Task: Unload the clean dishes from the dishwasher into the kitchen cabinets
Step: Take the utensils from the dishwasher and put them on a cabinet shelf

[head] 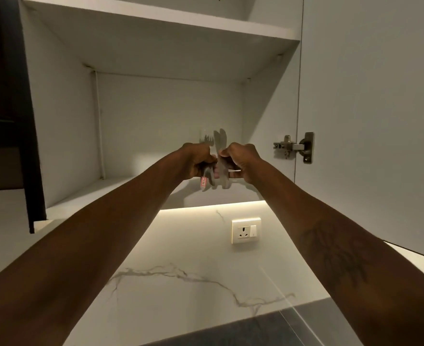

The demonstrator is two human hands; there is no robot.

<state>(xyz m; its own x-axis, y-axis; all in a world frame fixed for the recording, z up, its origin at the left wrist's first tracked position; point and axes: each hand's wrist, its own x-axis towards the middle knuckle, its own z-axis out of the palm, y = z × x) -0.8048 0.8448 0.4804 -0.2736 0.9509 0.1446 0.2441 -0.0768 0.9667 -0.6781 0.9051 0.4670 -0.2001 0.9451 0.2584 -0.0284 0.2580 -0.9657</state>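
Overhead, 1 white wall cabinet (63,121) stands open, with 2 shelves in view: the lower shelf (121,191) at hand height and 1 upper shelf (156,26) above it. 2 bare hands reach up to the lower compartment and meet around 1 bundle of cutlery (220,143). It is held upright at the near edge of the lower shelf, right of its middle; whether it touches the shelf cannot be told.

The left hand (196,161) has its fingers curled tight round the handles. The right hand (243,159) closes on the bundle from the other side, thumb and fingers pinching the blades.

The cutlery is grey metal and motion-blurred. Above the hands, 1 set of fork tines shows on the left and 2 rounded knife blades just to its right; the full number of pieces cannot be told. Below the hands the handle ends stick out, and 1 of them carries a small white label (203,182) with red print.

On the right, 1 pale door (368,108) hangs open on 1 metal hinge (294,147). On the left, 1 dark door (31,146) shows edge-on. Under the cabinet a lit strip brightens the white veined wall panel (181,245), which holds 1 socket (246,231) with 1 switch.
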